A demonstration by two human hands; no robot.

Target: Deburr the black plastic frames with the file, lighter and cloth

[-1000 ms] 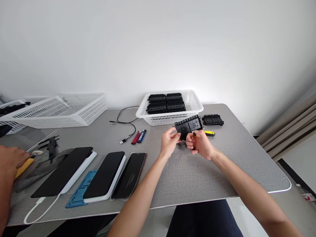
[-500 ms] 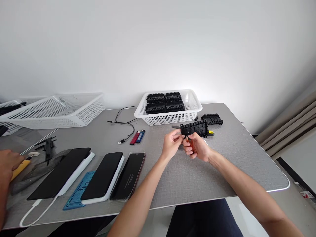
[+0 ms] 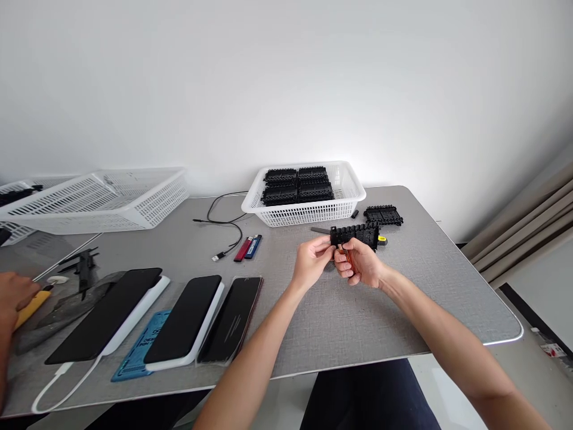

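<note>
Black piece: the black piece (image 3: 360, 234) is up in the hands, right of centre, on the near side of the white basket (image 3: 308, 213); being in hand, it looks part-way through its handling.
Left hand: the left hand (image 3: 313, 257) has thumb and fingers together, pinching the piece's left end.
Right hand: the right hand (image 3: 362, 263) is clamped around an orange lighter (image 3: 351, 260), its top close to the piece's near edge; no flame can be made out, and contact there cannot be told.
Basket pieces: four toothed black pieces (image 3: 296, 186) show on top, in rows at the left; they seem set aside as a group, though whether finished or waiting cannot be told.
Loose piece: another piece (image 3: 384, 215) lies on the table (image 3: 403, 310), right of the basket and untouched; it may be left to do or already done.
Black bit: a small black bit (image 3: 355, 214) lies between basket and loose piece.
Yellow handle: a yellow handle (image 3: 382, 240) shows past the held piece's right end.
Spare lighters: red (image 3: 243, 249) and blue (image 3: 253, 246), side by side at left, unused.
</note>
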